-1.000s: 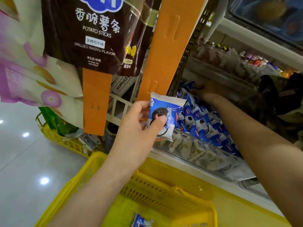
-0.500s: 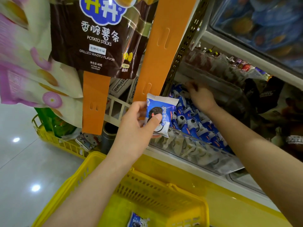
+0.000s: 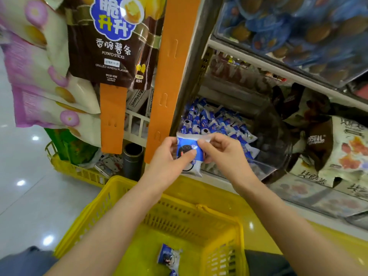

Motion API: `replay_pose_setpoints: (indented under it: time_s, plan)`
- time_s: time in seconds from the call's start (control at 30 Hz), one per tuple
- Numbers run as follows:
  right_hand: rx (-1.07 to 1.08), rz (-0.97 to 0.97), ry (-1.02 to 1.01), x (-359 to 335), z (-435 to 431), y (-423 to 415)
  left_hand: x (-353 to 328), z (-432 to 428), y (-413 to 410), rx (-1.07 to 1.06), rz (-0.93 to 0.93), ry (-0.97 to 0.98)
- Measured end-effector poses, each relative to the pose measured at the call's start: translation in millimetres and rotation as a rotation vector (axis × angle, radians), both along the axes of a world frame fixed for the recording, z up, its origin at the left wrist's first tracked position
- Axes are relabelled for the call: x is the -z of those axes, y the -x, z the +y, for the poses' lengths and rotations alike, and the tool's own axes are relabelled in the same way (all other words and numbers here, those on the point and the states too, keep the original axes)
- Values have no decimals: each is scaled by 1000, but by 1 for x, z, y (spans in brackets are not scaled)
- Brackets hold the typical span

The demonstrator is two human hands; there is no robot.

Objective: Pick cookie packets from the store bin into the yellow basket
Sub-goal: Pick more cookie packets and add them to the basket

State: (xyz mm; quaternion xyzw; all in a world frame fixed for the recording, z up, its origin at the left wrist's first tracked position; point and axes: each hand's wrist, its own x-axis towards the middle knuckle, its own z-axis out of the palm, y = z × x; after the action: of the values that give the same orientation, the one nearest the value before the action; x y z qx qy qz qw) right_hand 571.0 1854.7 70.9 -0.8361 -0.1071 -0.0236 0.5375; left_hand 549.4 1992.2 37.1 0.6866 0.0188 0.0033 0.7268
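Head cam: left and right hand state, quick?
Left hand: grips the cookie packet, thumb on its front.
Right hand: pinches that packet's top edge.

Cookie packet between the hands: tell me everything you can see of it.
The small blue-and-white glossy plastic cookie packet shows a dark round cookie printed on its front. It looks sealed, roughly upright, held above the yellow plastic basket. The left hand pinches its middle; the right hand pinches its top edge.
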Motion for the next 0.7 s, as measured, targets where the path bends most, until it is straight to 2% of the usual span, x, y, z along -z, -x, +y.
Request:
replay_pose_setpoints:
  time_s: [0.2, 0.33, 0.47, 0.53, 0.6, 0.7]
  plan:
    - [-42, 60, 5, 13, -9, 15, 2, -6, 8, -20, -45, 4]
    - [-48, -55, 77, 17, -14, 22, 8, -13, 10, -22, -41, -12]
    - [-25, -385, 509, 16, -21, 26, 10, -18, 10, 8, 26, 25]
    - [-49, -506, 637, 15, -24, 27, 10, -21, 11, 26, 52, 39]
    - [-68, -500, 634, 12, -27, 27, 10, -23, 12, 45, 73, 69]
    - [3, -319, 388, 11, -29, 26, 10, -24, 13, 119, 136, 104]
